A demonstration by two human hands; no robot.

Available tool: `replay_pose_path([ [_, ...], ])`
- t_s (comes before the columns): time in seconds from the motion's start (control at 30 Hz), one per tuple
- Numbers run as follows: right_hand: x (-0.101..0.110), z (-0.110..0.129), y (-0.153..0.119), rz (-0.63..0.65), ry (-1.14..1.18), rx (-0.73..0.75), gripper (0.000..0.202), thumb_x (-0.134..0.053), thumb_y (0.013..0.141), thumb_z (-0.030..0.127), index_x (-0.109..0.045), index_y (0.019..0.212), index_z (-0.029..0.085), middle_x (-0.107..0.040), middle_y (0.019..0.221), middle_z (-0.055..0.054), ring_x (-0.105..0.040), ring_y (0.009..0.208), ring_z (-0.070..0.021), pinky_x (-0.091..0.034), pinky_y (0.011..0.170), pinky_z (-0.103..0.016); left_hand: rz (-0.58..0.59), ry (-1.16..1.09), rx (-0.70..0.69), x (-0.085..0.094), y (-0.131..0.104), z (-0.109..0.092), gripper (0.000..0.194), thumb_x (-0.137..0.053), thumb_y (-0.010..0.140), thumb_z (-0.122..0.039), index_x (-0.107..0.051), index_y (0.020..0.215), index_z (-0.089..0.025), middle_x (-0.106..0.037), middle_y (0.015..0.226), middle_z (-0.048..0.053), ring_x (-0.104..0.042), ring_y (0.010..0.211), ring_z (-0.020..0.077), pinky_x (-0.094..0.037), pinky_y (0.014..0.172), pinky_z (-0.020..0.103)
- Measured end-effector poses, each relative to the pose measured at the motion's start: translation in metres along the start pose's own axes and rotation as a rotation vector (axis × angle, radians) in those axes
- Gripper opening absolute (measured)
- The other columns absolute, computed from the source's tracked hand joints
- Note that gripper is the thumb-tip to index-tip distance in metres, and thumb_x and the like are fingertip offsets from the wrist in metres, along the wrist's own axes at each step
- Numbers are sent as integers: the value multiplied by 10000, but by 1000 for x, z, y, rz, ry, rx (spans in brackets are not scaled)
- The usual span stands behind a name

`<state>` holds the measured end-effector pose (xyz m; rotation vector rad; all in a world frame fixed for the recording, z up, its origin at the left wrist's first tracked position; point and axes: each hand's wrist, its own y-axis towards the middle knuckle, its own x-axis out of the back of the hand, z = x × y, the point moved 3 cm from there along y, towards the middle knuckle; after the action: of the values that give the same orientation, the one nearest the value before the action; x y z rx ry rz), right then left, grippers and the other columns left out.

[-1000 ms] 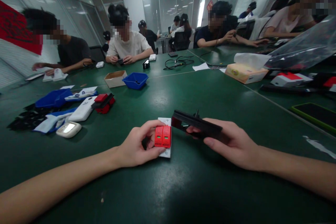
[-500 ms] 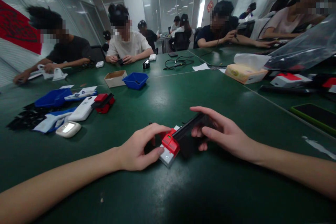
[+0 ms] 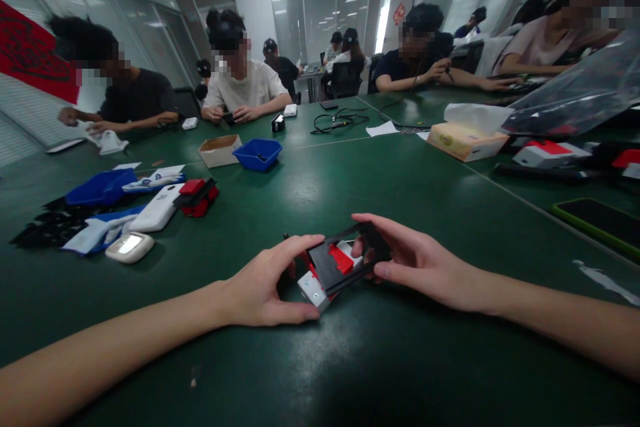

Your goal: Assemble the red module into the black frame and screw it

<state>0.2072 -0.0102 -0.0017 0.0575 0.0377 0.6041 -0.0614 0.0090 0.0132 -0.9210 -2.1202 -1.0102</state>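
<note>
A red and grey block [image 3: 313, 289], with screws in its grey end, lies at a slant on the table in front of me. My left hand [image 3: 267, 283] grips it, thumb at the near grey end and index finger reaching over the far side to the black frame's edge. Between thumb and fingers, my right hand [image 3: 420, 260] holds a thin black frame [image 3: 323, 265] with a see-through or open middle. The frame lies tilted over the block, and red and grey parts show through it. Whether the two are joined, I cannot tell.
On the left lie a blue tray [image 3: 103, 188], gloves [image 3: 103, 230], a white phone-like case [image 3: 157, 207], a beige gadget [image 3: 130, 247] and a red and black block [image 3: 197, 197]. Further off are a blue bin [image 3: 257, 153] and a tissue pack [image 3: 467, 141]. Several people sit around.
My right hand has swung the black frame from steeply raised to nearly flat over the block. My left thumb has slid to the block's near corner.
</note>
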Motion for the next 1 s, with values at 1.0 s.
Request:
replay_pose_path([
  [1.0, 0, 10, 1, 12, -784, 137, 610, -695, 934, 516, -568, 1427, 180, -728, 1063, -75, -607, 689, -153, -529, 684, -297, 54, 138, -102, -1, 5, -7, 679, -673, 861, -251, -482, 1512, -277, -605, 1391, 146, -668, 1190, 287, -595, 984, 414],
])
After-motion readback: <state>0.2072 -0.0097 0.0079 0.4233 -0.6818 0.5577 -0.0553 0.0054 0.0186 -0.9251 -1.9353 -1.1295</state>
